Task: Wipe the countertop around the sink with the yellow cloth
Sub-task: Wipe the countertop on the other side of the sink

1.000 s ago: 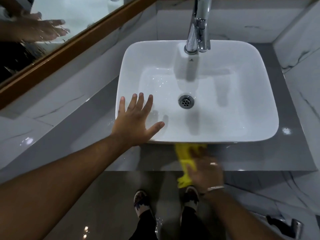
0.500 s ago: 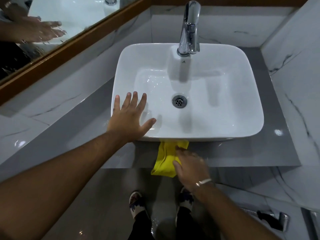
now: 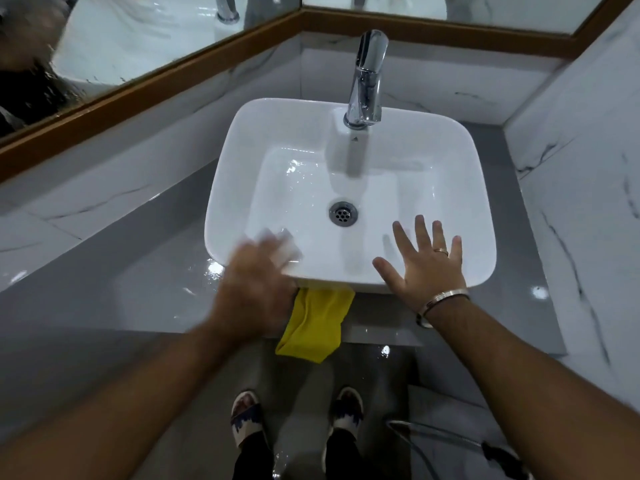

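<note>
The yellow cloth (image 3: 316,323) lies crumpled on the grey countertop (image 3: 145,271) just in front of the white sink (image 3: 349,168), and its lower end hangs over the counter's front edge. My right hand (image 3: 426,266) rests flat on the sink's front rim to the right of the cloth, fingers spread, holding nothing. My left hand (image 3: 258,289) is motion-blurred at the sink's front left corner. Its fingers stretch out over the rim and its side covers the cloth's left edge. Nothing shows in its grasp.
A chrome tap (image 3: 366,77) stands at the back of the sink. Wood-framed mirrors (image 3: 145,81) run along the left and the back. Marble walls close in on the right. A spray hose (image 3: 450,436) lies on the wet floor by my feet.
My right hand has let go of the cloth and moved up onto the sink's front rim. My left hand has come down and right from the rim to the cloth's left edge.
</note>
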{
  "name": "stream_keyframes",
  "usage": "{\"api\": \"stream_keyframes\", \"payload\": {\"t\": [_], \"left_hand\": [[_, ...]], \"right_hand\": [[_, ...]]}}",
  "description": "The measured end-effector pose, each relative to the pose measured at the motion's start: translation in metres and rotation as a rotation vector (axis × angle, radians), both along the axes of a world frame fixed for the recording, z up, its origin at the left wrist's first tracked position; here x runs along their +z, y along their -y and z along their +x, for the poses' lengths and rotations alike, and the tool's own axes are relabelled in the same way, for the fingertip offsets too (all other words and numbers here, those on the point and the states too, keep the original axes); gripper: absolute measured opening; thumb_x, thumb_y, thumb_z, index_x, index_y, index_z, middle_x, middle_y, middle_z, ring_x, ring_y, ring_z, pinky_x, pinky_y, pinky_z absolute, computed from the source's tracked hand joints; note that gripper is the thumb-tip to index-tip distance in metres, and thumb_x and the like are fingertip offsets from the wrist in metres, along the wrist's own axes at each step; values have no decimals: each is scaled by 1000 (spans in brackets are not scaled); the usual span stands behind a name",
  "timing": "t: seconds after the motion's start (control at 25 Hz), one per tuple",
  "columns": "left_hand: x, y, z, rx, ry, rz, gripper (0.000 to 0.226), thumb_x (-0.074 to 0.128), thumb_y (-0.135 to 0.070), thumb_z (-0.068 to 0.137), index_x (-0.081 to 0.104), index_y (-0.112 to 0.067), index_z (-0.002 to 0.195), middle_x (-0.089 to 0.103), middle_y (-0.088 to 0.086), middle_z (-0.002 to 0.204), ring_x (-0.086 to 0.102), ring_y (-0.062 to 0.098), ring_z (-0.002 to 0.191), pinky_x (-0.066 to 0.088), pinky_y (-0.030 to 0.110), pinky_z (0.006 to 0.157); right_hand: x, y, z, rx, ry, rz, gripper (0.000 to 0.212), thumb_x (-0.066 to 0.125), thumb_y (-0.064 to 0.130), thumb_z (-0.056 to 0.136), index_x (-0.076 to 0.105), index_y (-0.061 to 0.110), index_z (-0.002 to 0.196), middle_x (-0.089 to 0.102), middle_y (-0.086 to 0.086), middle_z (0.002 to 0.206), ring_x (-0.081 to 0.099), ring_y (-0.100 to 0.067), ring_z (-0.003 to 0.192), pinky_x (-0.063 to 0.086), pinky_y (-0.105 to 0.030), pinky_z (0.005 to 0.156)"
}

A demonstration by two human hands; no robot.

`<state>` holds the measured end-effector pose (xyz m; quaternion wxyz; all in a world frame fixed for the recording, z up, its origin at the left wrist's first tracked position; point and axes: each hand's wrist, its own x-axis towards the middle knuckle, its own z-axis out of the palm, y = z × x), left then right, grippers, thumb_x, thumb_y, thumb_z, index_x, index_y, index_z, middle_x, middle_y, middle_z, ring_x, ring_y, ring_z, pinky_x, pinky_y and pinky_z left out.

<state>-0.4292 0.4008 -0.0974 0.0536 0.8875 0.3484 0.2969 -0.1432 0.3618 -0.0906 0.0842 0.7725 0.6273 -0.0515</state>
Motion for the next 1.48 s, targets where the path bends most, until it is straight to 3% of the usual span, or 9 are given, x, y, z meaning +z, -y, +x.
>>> {"api": "stream_keyframes", "payload": {"t": [0.16,0.4,0.56,0.68,0.8,1.0,1.24,1.36,1.48], "left_hand": [[-65,62,61,-459,-463,-134,34,55,-24,83,66,-18,115,66,5,123,60,24,115,50,34,94],[-118,28,-63,-79,-517,-193,48,27,-34,101,50,-11,137,60,12,133,38,23,136,27,37,114],[-113,-2,-194,462,-473,-359,53,19,-41,100,33,-10,141,51,15,141,43,40,133,48,55,95],[-121,-16,-178,134,-486,-307,64,36,-37,90,24,-12,148,52,13,139,16,31,146,37,44,103],[-125,-37,-157,-212,-570,-157,56,33,-40,97,35,-9,143,47,13,146,31,31,138,32,45,107],[-121,-65,-202,717,-416,-400,67,33,-44,91,36,-1,143,33,27,150,28,43,140,20,55,111],[-128,-79,-132,91,-350,-313,67,49,-40,85,43,-1,139,42,21,147,35,38,138,32,50,110],[-119,-136,-117,438,-444,-385,72,62,-37,79,45,0,138,49,22,142,47,41,129,42,51,103],[-120,-95,-167,907,-196,-537,73,53,-35,85,32,2,144,40,25,147,35,41,135,28,52,112]], "right_hand": [[3,-5,2,5,-24,-24,82,-4,76,75,8,34,145,8,-12,158,4,-36,144,6,-61,113],[6,-24,-59,101,-90,-21,79,1,71,77,15,32,145,12,-14,157,7,-36,143,7,-60,114],[-3,-68,-182,245,-242,-17,78,5,70,77,16,32,144,11,-11,158,6,-33,144,4,-59,114],[-6,-96,-242,222,-252,-17,76,2,65,78,16,29,144,15,-12,157,11,-33,143,8,-59,114],[-6,-93,-230,173,-224,11,75,7,63,78,16,29,144,18,-11,156,15,-33,143,12,-58,113],[4,-91,-236,174,-242,-43,73,4,61,79,15,30,144,17,-8,157,13,-31,143,13,-56,115],[1,-93,-237,175,-238,-39,67,11,55,83,22,29,143,28,-8,154,24,-32,140,22,-56,112],[0,-94,-235,175,-256,-30,66,13,53,83,26,28,143,31,-8,152,27,-32,139,24,-56,111],[2,-95,-235,184,-274,-66,66,12,53,83,27,28,142,32,-8,152,28,-32,139,25,-55,111]]}}
